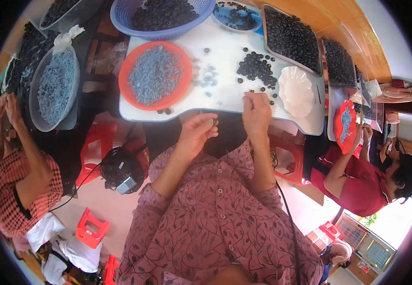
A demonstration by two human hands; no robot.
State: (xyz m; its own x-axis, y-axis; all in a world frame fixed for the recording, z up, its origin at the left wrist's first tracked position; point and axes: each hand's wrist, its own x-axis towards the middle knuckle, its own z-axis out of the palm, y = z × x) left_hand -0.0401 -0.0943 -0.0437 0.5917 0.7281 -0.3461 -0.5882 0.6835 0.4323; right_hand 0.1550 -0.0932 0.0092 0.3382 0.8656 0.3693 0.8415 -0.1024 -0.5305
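Observation:
My left hand [197, 134] is just off the table's near edge, thumb and forefinger pinching a small dark round piece [216, 122]. My right hand [257, 111] reaches over that edge, its fingers pressed together near the loose pile of small black round pieces [256, 66]. What sits in its fingertips, if anything, is too small to make out. Left of the pile, a few small clear pieces [208, 76] lie scattered on the white table [220, 47]. An orange-red plate [125, 85] heaped with pale blue-grey translucent bits stands at the table's left.
A blue-purple basket [163, 34] of black pieces stands at the back, beside a blue dish [237, 29]. A metal tray [316, 66] of black pieces and a white scalloped plate [297, 92] are at the right. Other people work at tables on both sides; red stools stand below.

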